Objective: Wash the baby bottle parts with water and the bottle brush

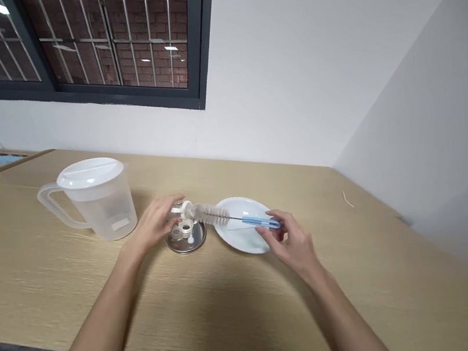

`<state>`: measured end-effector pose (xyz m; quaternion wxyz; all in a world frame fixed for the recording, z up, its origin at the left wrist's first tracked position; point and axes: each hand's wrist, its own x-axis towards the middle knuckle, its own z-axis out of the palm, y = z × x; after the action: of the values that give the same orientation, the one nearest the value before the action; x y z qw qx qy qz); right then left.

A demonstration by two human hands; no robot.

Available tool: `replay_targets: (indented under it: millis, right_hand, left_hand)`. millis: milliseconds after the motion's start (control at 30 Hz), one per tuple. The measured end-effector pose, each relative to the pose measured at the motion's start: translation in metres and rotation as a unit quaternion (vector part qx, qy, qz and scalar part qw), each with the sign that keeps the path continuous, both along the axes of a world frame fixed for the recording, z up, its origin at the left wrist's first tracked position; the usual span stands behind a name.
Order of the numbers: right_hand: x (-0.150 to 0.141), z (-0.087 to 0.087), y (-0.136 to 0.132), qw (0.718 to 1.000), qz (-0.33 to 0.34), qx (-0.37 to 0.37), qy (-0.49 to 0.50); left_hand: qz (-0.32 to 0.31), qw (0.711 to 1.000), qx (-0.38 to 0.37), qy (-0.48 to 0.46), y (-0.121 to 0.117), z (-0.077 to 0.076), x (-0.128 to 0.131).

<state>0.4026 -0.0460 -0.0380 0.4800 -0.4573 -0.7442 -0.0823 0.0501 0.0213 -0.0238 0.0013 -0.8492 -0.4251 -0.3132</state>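
My right hand (290,240) pinches the blue handle of a bottle brush (211,213) between thumb and fingers, above a white plate (244,245). The brush points left, and its white bristles meet the mouth of a small clear container with a white rim (186,209). Whether the tip is inside cannot be made out. Around that container my left hand (159,219) is closed, partly covering it. Beneath it, a round metal tray (185,246) bears small clear and white pieces (186,228), too small to name exactly.
A translucent pitcher (107,209) with a white lid stands left of my left hand. A thin pale strip (347,199) lies on the wooden table (169,302) at the right. White walls and a barred window (118,46) bound the far side.
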Motion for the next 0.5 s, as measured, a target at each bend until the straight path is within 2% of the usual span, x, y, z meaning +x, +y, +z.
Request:
replay_targets:
  millis: [167,500]
  right_hand:
    - [0.0029,0.0023,0.0002,0.995,0.043,0.065,-0.056]
    - [0.0058,0.0034,-0.0008,0.998,0.010,0.026,-0.050]
  left_hand:
    - [0.001,1.000,-0.006,-0.008,0.0000,0.0005,-0.0018]
    - [-0.009,1.000,0.028,-0.012,-0.0010,0.0029,0.0061]
